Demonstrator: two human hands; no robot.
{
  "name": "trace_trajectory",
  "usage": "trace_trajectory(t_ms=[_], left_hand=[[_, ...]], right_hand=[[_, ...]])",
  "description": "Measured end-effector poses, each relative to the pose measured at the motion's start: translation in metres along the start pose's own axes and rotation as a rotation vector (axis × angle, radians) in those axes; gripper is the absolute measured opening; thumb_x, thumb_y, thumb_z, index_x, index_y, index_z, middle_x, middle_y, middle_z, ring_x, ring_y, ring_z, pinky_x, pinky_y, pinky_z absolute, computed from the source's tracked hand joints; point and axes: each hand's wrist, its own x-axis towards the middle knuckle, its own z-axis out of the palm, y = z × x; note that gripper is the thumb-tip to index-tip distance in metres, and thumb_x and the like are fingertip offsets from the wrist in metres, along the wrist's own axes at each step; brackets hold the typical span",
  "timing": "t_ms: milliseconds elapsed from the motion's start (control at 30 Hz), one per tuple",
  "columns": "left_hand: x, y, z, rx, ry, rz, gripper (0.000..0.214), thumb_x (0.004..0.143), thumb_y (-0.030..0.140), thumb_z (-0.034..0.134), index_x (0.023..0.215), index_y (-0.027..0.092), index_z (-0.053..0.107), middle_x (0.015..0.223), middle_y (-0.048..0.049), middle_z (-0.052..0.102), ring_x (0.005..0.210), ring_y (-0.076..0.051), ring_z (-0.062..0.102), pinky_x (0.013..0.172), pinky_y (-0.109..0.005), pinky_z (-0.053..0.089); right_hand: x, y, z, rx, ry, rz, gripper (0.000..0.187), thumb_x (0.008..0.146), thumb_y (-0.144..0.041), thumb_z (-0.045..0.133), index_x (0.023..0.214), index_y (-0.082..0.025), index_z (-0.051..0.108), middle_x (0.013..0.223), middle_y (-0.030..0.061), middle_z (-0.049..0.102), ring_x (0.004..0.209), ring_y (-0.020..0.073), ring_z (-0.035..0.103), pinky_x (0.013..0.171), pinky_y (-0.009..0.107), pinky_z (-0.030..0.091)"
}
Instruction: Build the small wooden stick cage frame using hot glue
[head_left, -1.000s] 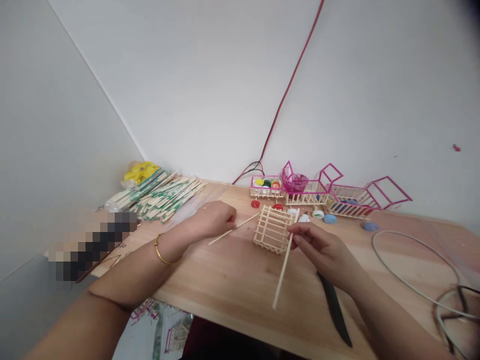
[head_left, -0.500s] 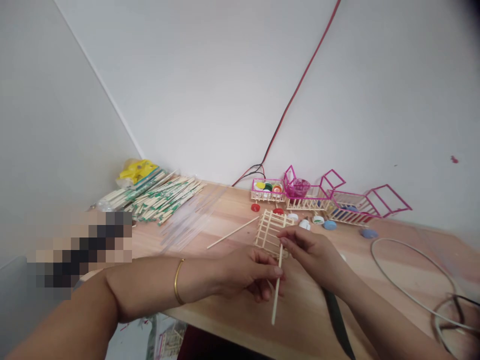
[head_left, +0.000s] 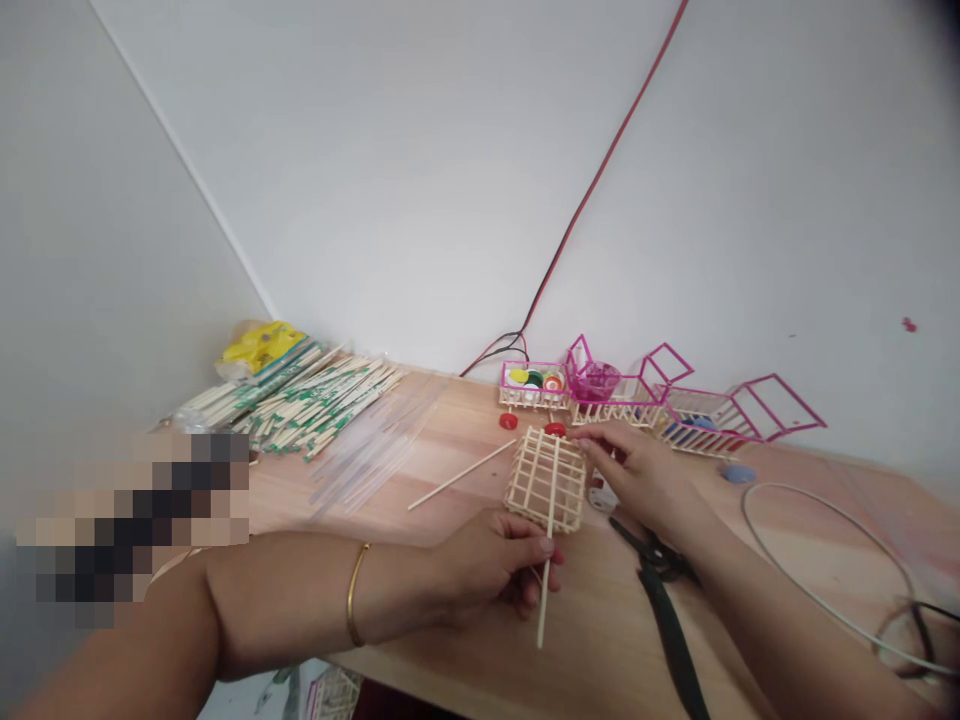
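My left hand (head_left: pixel 499 565) pinches a thin wooden stick (head_left: pixel 545 600) between thumb and fingers. The stick's near end points toward me, and its far part lies over a lattice frame of wooden sticks (head_left: pixel 529 480). At the frame's far right corner, my right hand (head_left: pixel 630 465) has its thumb and index finger closed on the edge. The exact contact there is partly hidden. Beneath my right wrist lie dark-handled pliers (head_left: pixel 664 600), and a small white bottle (head_left: pixel 602 492) sits beside the fingers, partly covered. Another loose stick (head_left: pixel 461 475) rests left of the frame.
Pink-edged stick baskets (head_left: pixel 619 410) stand along the wall, one holding paint pots. Red caps (head_left: pixel 508 421) and a blue piece (head_left: pixel 739 473) lie before them. Wrapped chopsticks (head_left: pixel 322 405) and clear plastic strips (head_left: pixel 367 465) are on the left. A cable (head_left: pixel 787 490) loops at right.
My right hand has let go of the stick and moved up to the frame's far right corner. The left hand still holds the stick, now laid over the frame. More of the pliers shows.
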Motion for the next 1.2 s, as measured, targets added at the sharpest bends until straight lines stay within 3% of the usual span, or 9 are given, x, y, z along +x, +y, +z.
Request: trace_trajectory(t_ms=[433,833,1200], left_hand=[[0.004,0.003,-0.001,0.002,0.031,-0.009,0.033,0.066,0.040,0.070,0.077,0.011,0.059,0.063,-0.0007,0.061,0.042,-0.006,0.047,0.043,-0.021,0.035],[0.003,0.005,-0.002,-0.023,-0.001,-0.024,0.023,0.072,0.033,0.065,0.076,0.012,0.058,0.062,0.0008,0.059,0.040,-0.003,0.034,0.041,-0.020,0.024],[0.002,0.013,0.005,-0.107,0.064,-0.106,0.016,0.073,0.025,0.059,0.081,0.011,0.059,0.060,0.0008,0.054,0.040,-0.003,0.027,0.044,-0.021,0.015]], right_hand=[[0.013,-0.002,0.012,0.084,-0.026,0.018,0.020,0.088,-0.029,0.051,0.094,-0.022,0.069,0.094,0.0072,0.068,0.086,0.0208,0.062,0.075,0.034,0.047],[0.014,0.000,0.017,0.077,-0.018,0.022,0.015,0.086,-0.029,0.054,0.087,-0.021,0.066,0.082,0.0046,0.065,0.073,0.0181,0.059,0.065,0.031,0.044],[0.013,-0.004,0.014,0.035,-0.020,0.004,0.013,0.085,-0.025,0.054,0.088,-0.021,0.066,0.079,0.0040,0.065,0.073,0.0178,0.057,0.065,0.030,0.043]])
